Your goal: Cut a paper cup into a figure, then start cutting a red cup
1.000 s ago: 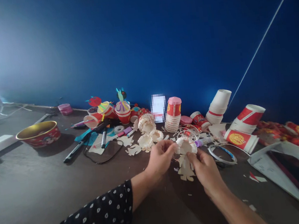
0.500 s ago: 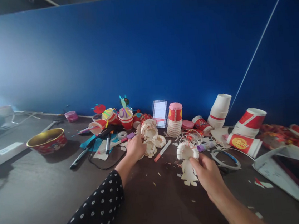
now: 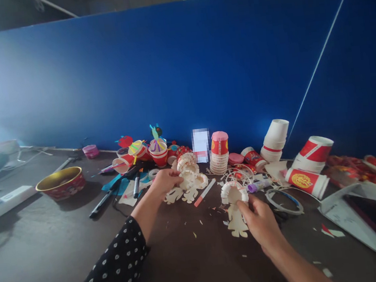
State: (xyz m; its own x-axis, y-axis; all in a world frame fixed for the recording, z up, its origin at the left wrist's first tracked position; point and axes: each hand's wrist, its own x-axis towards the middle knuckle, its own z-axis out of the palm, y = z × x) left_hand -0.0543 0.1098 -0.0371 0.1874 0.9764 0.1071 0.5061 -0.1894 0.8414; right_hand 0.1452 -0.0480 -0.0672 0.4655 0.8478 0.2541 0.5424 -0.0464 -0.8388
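Left hand (image 3: 165, 182) palm down, fingers together, resting on curled paper cutouts (image 3: 189, 178); can't tell if it's gripping. Right hand (image 3: 260, 221) narrow, fingertips pinching the curled ring of a paper figure (image 3: 236, 220), which sits on the table just in front of that hand. Marker (image 3: 204, 192) with an orange end lies between the hands. No readable writing: red paper cups (image 3: 219, 145) show only yellow emblems, and the card (image 3: 201, 145) behind is blurred. Gold-lined bowl (image 3: 60, 183) well off to the left. Dark tabletop (image 3: 51, 251) gives open room left of and in front of the hands, with paper scraps near them. Far edge meets a blue wall (image 3: 166, 71).
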